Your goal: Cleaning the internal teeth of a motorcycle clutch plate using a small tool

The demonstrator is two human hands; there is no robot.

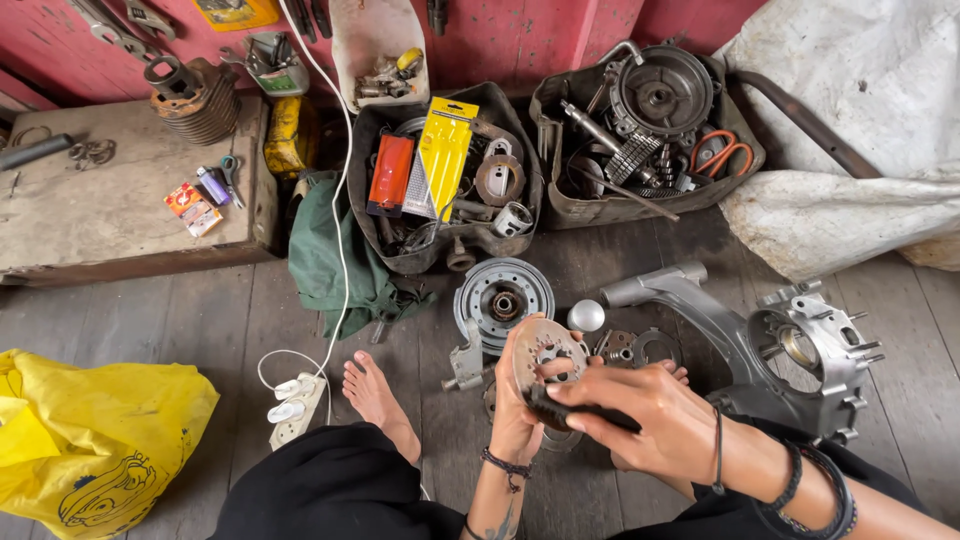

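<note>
1. Round metal plate [545, 358], pierced with holes and cut out at its centre, stands on edge low in the middle of the head view, above the person's lap, with its face turned toward the camera.
2. Left hand [515, 410] is closed about the plate's left rim and lower edge, thumb on the near face, fingers curled behind.
3. Right hand [650, 415] is closed around a dark brush [580, 410], whose end lies against the lower part of the plate; the fingers fold over the handle, and the wrist carries dark bands.
4. Just behind the plate, a grey pulley wheel [503, 295] lies flat on the plank floor [230, 320], with a shiny metal ball [586, 316] beside it to the right and two small round parts next to that.
5. To the right, a large aluminium engine casing [770, 340] rests on the floor, its long arm pointing toward the middle.
6. Farther back, two dark tubs [365, 150] full of metal parts sit against a red wall [520, 40]; a yellow card pack lies in the left one.
7. A bare foot [375, 395] rests left of the hands, near a white power strip [295, 405]; a yellow bag [100, 440] lies at the far left.
</note>
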